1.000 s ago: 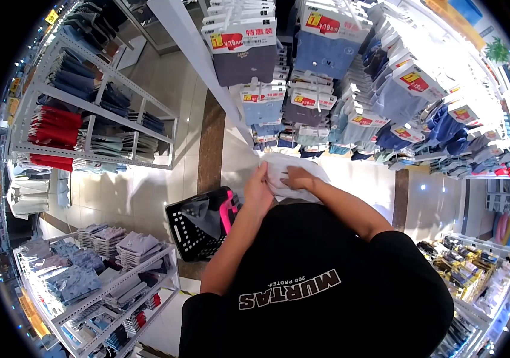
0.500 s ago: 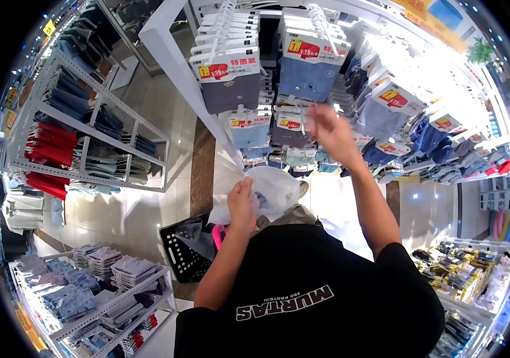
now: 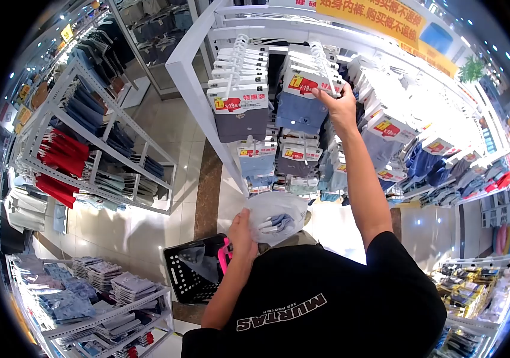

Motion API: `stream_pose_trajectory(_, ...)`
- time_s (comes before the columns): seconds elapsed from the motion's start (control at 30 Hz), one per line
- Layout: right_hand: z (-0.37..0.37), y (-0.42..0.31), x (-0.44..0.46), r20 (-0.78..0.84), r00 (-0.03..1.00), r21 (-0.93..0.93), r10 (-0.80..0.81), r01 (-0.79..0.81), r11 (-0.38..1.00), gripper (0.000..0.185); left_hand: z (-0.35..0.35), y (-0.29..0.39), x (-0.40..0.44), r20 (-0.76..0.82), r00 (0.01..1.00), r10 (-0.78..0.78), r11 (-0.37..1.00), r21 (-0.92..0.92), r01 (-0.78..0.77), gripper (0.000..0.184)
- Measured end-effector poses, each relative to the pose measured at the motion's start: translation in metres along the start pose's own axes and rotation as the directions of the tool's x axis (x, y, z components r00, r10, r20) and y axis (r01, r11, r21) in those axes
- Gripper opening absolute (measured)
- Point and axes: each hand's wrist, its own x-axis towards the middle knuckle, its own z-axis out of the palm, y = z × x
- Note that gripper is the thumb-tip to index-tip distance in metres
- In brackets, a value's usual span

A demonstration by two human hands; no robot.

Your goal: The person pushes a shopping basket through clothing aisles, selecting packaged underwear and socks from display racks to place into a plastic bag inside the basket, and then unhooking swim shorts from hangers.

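My right hand (image 3: pixel 341 108) pinches the right edge of the white header card on a pack of blue underwear (image 3: pixel 301 112), thumb in front and fingers at the side. The pack hangs at the front of a full hook. Lower down, my left hand (image 3: pixel 242 238) is closed on the edge of a translucent plastic bag (image 3: pixel 285 206). Folded blue-grey cloth pieces with white edges show inside the bag. To the left of the held pack hangs a dark grey underwear pack (image 3: pixel 238 124) with a similar card.
A black shopping basket (image 3: pixel 177 274) with a pink handle stands at lower left, grey cloth inside. The white display frame (image 3: pixel 188 80) rises close by. Racks of clothes (image 3: pixel 64 152) stand left, folded-goods shelves (image 3: pixel 97 316) lower left, more hanging packs (image 3: pixel 389 131) right.
My right hand has moved up from the lower row to the blue pack's card and gripped it. The bag now hangs lower in the view, its contents showing more clearly. The view has tilted upward.
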Motion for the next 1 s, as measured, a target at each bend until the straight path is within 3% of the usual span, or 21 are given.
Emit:
stream_pose_trajectory(0.17, 0.005, 0.008, -0.006, 0.087, 0.995, 0.245, -0.047, 0.025, 0.969, 0.064, 0.011, 0.003, -0.007, 0.011, 0.999, -0.032, 0.998, 0.045, 0.032, 0.023)
stream_pose_trajectory(0.3, 0.000, 0.006, -0.004, 0.177, 0.984, 0.139, -0.008, -0.017, 0.990, 0.045, 0.008, -0.002, -0.003, 0.076, 0.996, -0.047, 0.996, 0.084, 0.040, 0.021)
stream_pose_trajectory(0.43, -0.012, -0.024, -0.033, 0.127, 0.991, 0.096, 0.053, -0.065, 0.993, 0.054, 0.005, -0.005, 0.005, 0.065, 0.998, -0.023, 0.998, 0.063, 0.019, 0.023)
stream_pose_trajectory(0.53, -0.024, -0.038, -0.061, 0.139, 0.989, 0.283, 0.050, -0.088, 0.955, 0.056, 0.002, 0.001, 0.004, 0.066, 0.998, -0.009, 0.997, 0.075, 0.004, 0.025)
stream_pose_trajectory(0.63, -0.041, -0.042, -0.090, 0.127, 0.989, 0.283, 0.072, -0.105, 0.953, 0.061, 0.017, 0.015, -0.002, 0.038, 0.999, 0.011, 0.997, 0.072, -0.013, 0.024)
stream_pose_trajectory(0.73, -0.060, -0.035, -0.116, 0.251, 0.967, 0.178, 0.049, -0.096, 0.979, 0.065, 0.017, 0.017, 0.004, 0.050, 0.999, -0.019, 0.998, 0.059, 0.016, 0.025)
stream_pose_trajectory(0.8, -0.061, -0.026, -0.126, 0.370, 0.925, 0.240, -0.092, 0.000, 0.971, 0.068, 0.020, 0.018, 0.004, 0.071, 0.997, -0.001, 0.997, 0.081, -0.005, 0.025)
stream_pose_trajectory(0.87, -0.074, -0.004, -0.134, 0.569, 0.821, 0.058, -0.050, 0.021, 0.998, 0.076, 0.019, 0.014, 0.009, 0.081, 0.996, -0.034, 0.998, 0.050, 0.030, 0.025)
stream_pose_trajectory(0.93, -0.051, 0.003, -0.154, 0.514, 0.856, 0.092, 0.047, -0.110, 0.990, 0.069, 0.024, 0.016, 0.009, 0.094, 0.994, -0.061, 0.998, 0.034, 0.058, 0.024)
stream_pose_trajectory(0.97, -0.049, 0.023, -0.163, 0.540, 0.827, 0.138, 0.156, -0.270, 0.953, 0.070, 0.028, 0.017, 0.008, 0.088, 0.993, -0.078, 0.997, 0.032, 0.076, 0.024)
stream_pose_trajectory(1.0, -0.048, 0.033, -0.168, 0.562, 0.813, 0.058, 0.152, -0.221, 0.973, 0.069, 0.032, 0.018, 0.006, 0.082, 0.992, -0.097, 0.995, 0.029, 0.094, 0.024)
